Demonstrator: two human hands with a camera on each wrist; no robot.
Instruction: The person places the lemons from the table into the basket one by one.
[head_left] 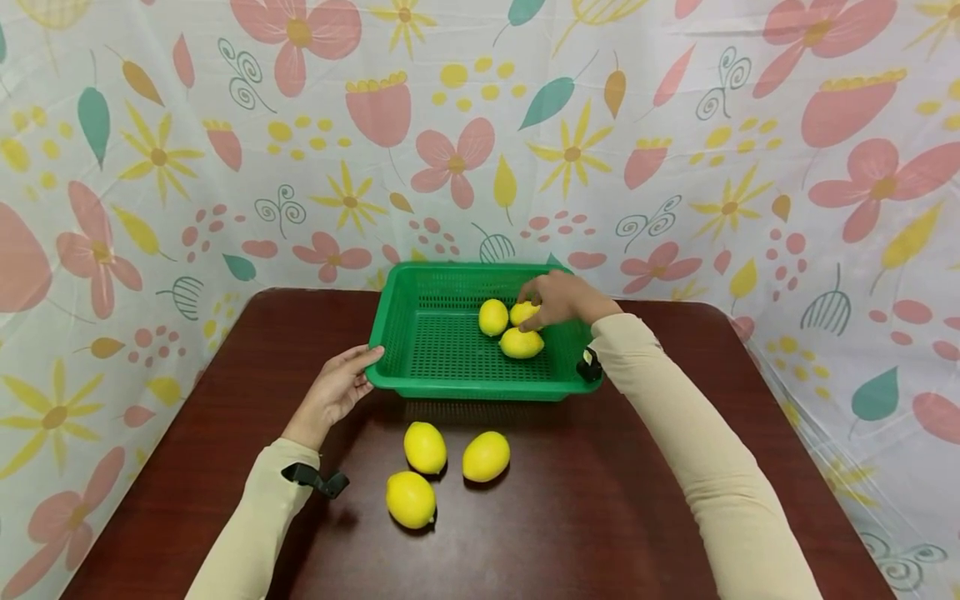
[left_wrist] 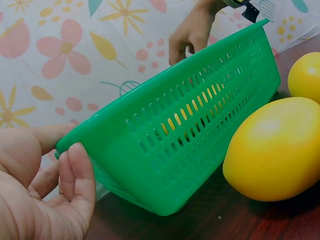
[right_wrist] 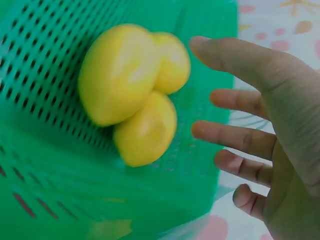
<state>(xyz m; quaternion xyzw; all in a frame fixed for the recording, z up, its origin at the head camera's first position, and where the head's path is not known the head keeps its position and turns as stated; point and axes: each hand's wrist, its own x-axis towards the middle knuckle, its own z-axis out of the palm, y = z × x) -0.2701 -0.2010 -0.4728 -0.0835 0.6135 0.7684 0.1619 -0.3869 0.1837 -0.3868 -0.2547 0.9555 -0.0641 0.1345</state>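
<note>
A green plastic basket [head_left: 480, 387] with slotted sides stands on the table. My left hand [head_left: 335, 390] pinches its left front corner, thumb over the rim and fingers beneath, as the left wrist view shows. Inside, toward the right, three yellow lemons lie clustered: a left one [head_left: 492, 317], a front one [head_left: 522, 342] and a back one [head_left: 522, 313] partly covered by my right hand [head_left: 558, 298]. In the right wrist view that hand's fingers [right_wrist: 235, 135] are spread apart beside the lemons, with nothing between them.
Three more lemons lie on the dark wooden table [head_left: 600, 500] in front of the basket: one upper left [head_left: 425, 448], one lower left [head_left: 411, 500], one right [head_left: 486, 457]. A flower-printed curtain [head_left: 450, 125] hangs behind the table and along its sides.
</note>
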